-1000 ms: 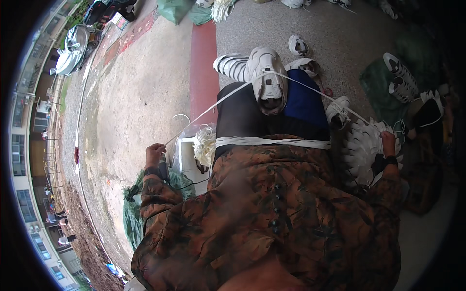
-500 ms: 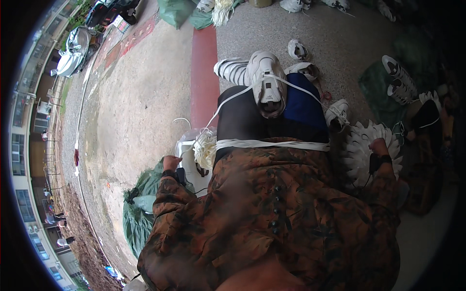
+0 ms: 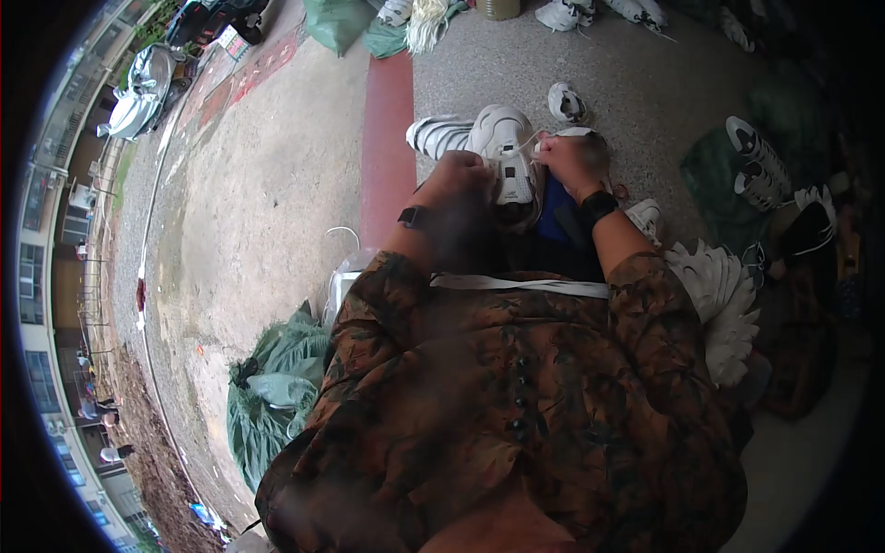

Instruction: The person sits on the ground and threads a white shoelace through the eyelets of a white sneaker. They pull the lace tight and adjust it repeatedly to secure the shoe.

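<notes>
A white sneaker (image 3: 504,129) rests across my lap between my knees, toe pointing away from me. At its left side my left hand (image 3: 454,175) is closed, fingertips against the shoe. A little white shows at those fingertips, seemingly the shoelace. On the other side my right hand (image 3: 573,164) pinches the white shoelace (image 3: 531,141), a short stretch of which runs from the shoe to the fingers. Left of the sneaker's toe lies a stack of white striped shoe parts (image 3: 437,135). White cords (image 3: 516,285) lie across my waist.
More white sneakers lie on the ground: one (image 3: 565,101) beyond my right hand, one (image 3: 758,157) on green cloth. A fanned pile of white pieces (image 3: 724,300) sits by my right elbow. A green sack (image 3: 277,396) stands at my left, another (image 3: 337,23) far ahead.
Both hands have come inward and forward from wide at my sides to the sneaker. The long laces stretched out left and right no longer show, and the forearms now cross over my lap.
</notes>
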### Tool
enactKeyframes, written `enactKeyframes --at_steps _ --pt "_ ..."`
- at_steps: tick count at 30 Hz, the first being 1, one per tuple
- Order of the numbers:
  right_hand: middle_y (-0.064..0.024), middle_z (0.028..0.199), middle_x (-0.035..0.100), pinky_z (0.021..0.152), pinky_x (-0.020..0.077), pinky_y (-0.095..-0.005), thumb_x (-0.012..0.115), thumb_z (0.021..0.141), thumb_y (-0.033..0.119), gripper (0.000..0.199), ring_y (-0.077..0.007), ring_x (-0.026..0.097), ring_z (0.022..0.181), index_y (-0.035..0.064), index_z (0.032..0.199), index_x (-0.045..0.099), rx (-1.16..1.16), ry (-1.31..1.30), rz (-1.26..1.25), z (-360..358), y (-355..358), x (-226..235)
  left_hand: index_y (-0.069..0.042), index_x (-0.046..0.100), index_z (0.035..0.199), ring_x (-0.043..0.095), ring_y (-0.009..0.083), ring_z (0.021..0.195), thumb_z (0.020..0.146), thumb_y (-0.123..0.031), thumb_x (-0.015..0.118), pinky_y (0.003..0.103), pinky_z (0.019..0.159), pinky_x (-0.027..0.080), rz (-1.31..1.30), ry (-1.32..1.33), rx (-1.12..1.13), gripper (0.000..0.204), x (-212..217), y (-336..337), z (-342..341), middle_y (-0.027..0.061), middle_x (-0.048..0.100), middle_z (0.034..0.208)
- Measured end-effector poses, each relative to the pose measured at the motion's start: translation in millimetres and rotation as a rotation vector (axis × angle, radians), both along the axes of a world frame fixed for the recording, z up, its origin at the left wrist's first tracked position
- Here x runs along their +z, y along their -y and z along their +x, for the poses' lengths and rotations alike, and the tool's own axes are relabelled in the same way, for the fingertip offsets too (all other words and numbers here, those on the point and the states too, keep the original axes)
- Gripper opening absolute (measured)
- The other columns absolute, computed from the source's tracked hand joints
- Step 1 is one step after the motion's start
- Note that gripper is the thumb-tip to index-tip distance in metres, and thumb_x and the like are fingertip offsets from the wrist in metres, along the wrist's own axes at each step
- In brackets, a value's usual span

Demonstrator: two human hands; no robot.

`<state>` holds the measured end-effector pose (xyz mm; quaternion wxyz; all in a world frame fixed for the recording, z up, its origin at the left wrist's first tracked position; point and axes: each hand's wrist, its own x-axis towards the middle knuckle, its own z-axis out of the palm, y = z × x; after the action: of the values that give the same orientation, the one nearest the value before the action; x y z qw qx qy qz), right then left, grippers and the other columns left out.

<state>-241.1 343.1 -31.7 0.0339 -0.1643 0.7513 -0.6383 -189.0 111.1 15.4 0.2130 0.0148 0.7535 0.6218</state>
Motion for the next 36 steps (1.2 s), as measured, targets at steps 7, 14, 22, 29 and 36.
enactKeyframes --at_steps 7,14,22,29,36 --pt "0.0047 0.066 0.051 0.057 0.0367 -0.0241 0.064 0.073 0.005 0.011 -0.0064 0.044 0.062 0.0013 0.065 0.057 -0.173 0.182 -0.137 -3 15 -16 0.001 0.061 0.074 0.053 0.0090 0.061 0.080 -0.012 0.062 0.025 0.056 0.043 0.081 -0.086 0.205 0.014 -25 -6 -8 0.0026 0.060 0.068" --pt "-0.0167 0.062 0.057 0.053 0.0413 -0.0362 0.062 0.066 0.005 0.010 -0.0299 0.055 0.056 0.0000 0.063 0.055 -0.379 -0.676 0.551 4 32 -1 0.000 0.062 0.073 0.051 0.0081 0.060 0.080 -0.013 0.063 0.024 0.055 0.042 0.046 -0.131 0.212 0.014 -31 -3 -9 0.0021 0.059 0.067" --pt "-0.0181 0.064 0.057 0.054 0.0435 -0.0410 0.065 0.067 0.014 0.016 -0.0360 0.056 0.061 0.0032 0.061 0.055 -0.354 -0.180 0.468 -5 35 -4 0.001 0.062 0.076 0.055 0.0092 0.059 0.079 -0.015 0.063 0.024 0.053 0.045 0.070 -0.156 0.304 0.017 -30 -13 -9 0.0042 0.060 0.068" --pt "-0.0199 0.079 0.061 0.071 0.0479 -0.0394 0.057 0.072 0.005 0.008 -0.0345 0.057 0.081 -0.0013 0.077 0.058 -0.266 -0.447 0.830 45 48 28 0.001 0.062 0.076 0.055 0.0087 0.060 0.079 -0.012 0.061 0.024 0.053 0.045 0.037 -0.193 0.386 0.013 -42 -13 -11 0.0043 0.061 0.068" --pt "-0.0223 0.080 0.059 0.071 0.0468 -0.0422 0.053 0.070 0.004 0.010 -0.0374 0.056 0.080 -0.0026 0.076 0.058 -0.309 -0.362 0.744 30 43 5 0.000 0.063 0.073 0.057 0.0123 0.057 0.073 -0.009 0.066 0.027 0.053 0.046 -0.106 -0.251 0.472 0.009 -21 -25 -6 0.0067 0.062 0.064"
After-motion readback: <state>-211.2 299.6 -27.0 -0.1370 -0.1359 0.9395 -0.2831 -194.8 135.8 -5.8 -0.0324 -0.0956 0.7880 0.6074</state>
